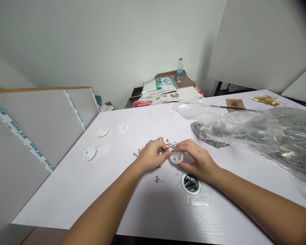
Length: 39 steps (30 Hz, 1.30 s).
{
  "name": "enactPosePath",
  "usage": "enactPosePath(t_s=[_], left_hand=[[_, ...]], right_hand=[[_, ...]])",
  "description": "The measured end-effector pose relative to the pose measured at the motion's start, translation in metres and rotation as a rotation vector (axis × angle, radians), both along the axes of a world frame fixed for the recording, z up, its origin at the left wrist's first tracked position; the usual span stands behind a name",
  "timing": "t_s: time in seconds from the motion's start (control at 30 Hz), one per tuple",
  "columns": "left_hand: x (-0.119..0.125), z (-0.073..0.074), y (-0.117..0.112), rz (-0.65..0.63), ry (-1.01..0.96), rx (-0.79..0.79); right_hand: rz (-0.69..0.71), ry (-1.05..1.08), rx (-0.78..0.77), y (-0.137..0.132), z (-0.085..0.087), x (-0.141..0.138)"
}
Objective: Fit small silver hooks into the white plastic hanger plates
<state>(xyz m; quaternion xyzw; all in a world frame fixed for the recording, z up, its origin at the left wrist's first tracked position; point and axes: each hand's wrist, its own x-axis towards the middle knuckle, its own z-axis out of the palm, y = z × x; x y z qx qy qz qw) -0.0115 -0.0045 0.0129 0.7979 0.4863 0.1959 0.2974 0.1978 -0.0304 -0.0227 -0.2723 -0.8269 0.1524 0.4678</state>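
Observation:
My left hand [151, 154] is closed around a thin metal tool [170, 146]. Its kind is too small to make out. The tool's far end reaches over a round white plastic piece [177, 157], which has small metal bits on its face. Thumb and fingers of my right hand [197, 158] grip this piece by its right edge. Just behind my left hand lies a heap of small metal parts [161, 139], partly hidden by the hand. A few more metal pieces [157, 179] lie in front. Near my right wrist is a black disc with a white rim [191, 183].
On the left lie white round pieces [89, 153] [102, 132] and a white square piece [121, 128]. A large clear plastic bag [275, 132] of metal parts covers the right side. Farther back are a brown card [235, 104] and a water bottle [180, 70].

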Motion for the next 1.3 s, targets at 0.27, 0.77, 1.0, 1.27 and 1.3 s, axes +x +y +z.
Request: enactPosePath(t_s=[0.27,0.77,1.0,1.27,1.3], left_hand=[[-0.0012,-0.0047,0.0029,-0.071,-0.07,0.061],[-0.0058,-0.0005,0.0026,-0.181,-0.104,-0.033],[-0.0058,-0.0029,0.0045,-0.148,-0.276,-0.258],[-0.0063,-0.0063,0.0087,-0.113,-0.471,-0.411],[-0.0067,-0.0067,0.0089,-0.115,-0.467,-0.44]], right_hand=[[0.01,0.014,0.023,-0.0005,0.0011,0.0],[0.024,0.03,0.011,-0.0013,0.0014,0.0005],[0.022,0.063,0.021,-0.0014,0.0016,0.0007],[0.019,0.107,0.043,-0.0029,0.0052,0.0013],[0.018,0.116,0.048,-0.0031,0.0057,0.0014]])
